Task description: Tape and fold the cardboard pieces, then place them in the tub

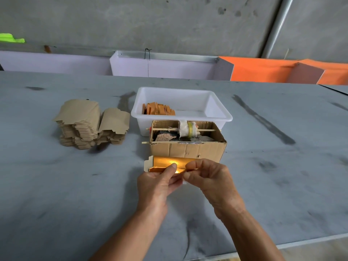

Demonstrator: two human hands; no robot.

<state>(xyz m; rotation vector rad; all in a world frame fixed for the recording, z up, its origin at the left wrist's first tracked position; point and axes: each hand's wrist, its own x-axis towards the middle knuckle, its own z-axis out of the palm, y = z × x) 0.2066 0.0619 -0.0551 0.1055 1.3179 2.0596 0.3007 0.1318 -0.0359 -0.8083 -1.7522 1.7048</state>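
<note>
A small cardboard piece (163, 163) with a shiny gold inner face is held just in front of a brown cardboard box (188, 150). My left hand (158, 182) pinches the piece's near edge with thumb on top. My right hand (209, 176) pinches it from the right, fingers curled over it. The box holds a tape roll (188, 129) on a wooden stick. Behind the box stands a white tub (218, 112) with several folded orange-gold pieces (158, 109) lined up at its left side. Two stacks of flat cardboard pieces (90, 123) lie to the left.
The grey, smudged table (282, 166) stretches wide on both sides. Its near edge runs across the lower right. White and orange panels (259, 70) stand along the far side, against a concrete wall.
</note>
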